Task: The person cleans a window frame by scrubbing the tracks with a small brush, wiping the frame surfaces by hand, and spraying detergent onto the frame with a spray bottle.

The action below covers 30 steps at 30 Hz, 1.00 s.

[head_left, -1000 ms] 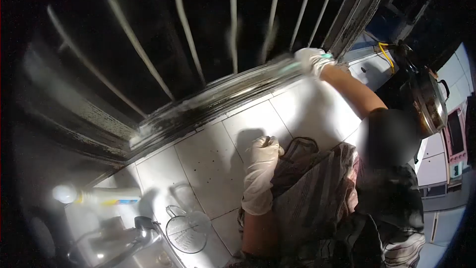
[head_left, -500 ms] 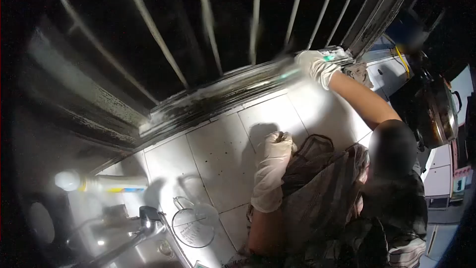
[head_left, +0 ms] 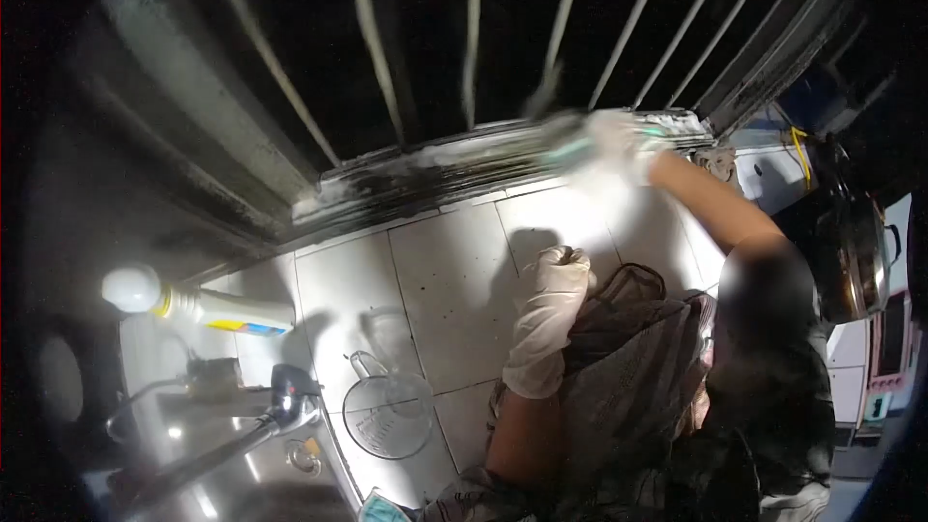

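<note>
My right hand (head_left: 623, 147), in a white glove and blurred, is closed around a brush with green parts (head_left: 570, 152) on the grimy window track (head_left: 435, 157). Lower down, my left hand (head_left: 556, 295), also gloved, is curled into a fist above the white tiles (head_left: 449, 300). What it holds, if anything, is hidden. Beside the left hand lies striped dark cloth (head_left: 628, 358) with a loop at its top. A clear measuring cup (head_left: 387, 416) stands on the tiles to the lower left.
A white bottle (head_left: 227, 311) lies at the left, above a faucet (head_left: 290, 396) and a metal sink (head_left: 232, 464). Window bars (head_left: 471, 39) rise behind the track. A metal pot (head_left: 855, 251) is at the right. A crumpled rag (head_left: 715, 162) sits near the track's right end.
The view has shifted, so the window and bottle appear in different places. My right hand stays at the track with the brush, now more blurred. My left hand remains curled near the cloth.
</note>
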Available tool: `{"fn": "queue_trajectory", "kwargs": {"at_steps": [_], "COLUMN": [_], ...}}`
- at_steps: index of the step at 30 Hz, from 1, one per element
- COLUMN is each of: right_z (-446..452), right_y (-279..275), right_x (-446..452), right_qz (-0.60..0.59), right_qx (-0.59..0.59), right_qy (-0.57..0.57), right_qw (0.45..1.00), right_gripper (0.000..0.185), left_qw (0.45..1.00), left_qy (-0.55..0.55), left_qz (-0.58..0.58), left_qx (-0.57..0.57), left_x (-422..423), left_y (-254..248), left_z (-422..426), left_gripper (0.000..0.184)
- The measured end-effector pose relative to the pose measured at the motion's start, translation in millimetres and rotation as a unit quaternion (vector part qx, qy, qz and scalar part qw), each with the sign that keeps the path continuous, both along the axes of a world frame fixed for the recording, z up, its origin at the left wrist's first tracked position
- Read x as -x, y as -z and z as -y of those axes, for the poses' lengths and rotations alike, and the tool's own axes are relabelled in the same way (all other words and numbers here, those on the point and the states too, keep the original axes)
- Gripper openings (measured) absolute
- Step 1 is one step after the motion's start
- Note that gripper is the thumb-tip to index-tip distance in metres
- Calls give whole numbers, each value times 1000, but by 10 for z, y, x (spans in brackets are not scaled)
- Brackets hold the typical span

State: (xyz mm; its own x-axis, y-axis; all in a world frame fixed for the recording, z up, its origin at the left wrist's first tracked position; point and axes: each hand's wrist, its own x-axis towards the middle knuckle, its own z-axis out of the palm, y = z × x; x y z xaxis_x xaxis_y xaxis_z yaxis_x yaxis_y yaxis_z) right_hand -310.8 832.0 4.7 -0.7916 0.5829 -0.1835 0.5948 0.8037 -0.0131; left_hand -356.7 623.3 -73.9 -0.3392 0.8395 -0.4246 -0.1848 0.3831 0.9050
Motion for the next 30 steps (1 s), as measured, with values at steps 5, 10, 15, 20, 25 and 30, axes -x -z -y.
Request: {"fn": "queue_trajectory", "kwargs": {"at_steps": [5, 10, 15, 20, 25, 30], "right_z": [-490, 144, 889, 797, -92, 1040], "right_y": [74, 154, 503, 401, 540, -113], "right_x": [-482, 352, 1715, 1532, 581, 1236], "right_qz": [107, 7, -33, -5, 65, 88], "right_qx": [-131, -93, -181, -153, -60, -225], "right_qy": [116, -56, -270, -272, -55, -262], "right_qw": [979, 994, 945, 950, 995, 934], "right_gripper": [42, 31, 14, 14, 37, 21], "left_qw": [992, 994, 984, 963, 949, 919], "left_qy": [58, 33, -23, -18, -44, -129], "left_qz": [-107, -105, -164, -256, -311, -338], "left_qx": [46, 13, 68, 88, -20, -159], "left_x": [40, 44, 94, 132, 84, -149], "left_y": [-168, -204, 4, 42, 110, 553], "left_z": [-47, 53, -8, 13, 81, -170], "left_gripper": [25, 28, 32, 35, 25, 23]}}
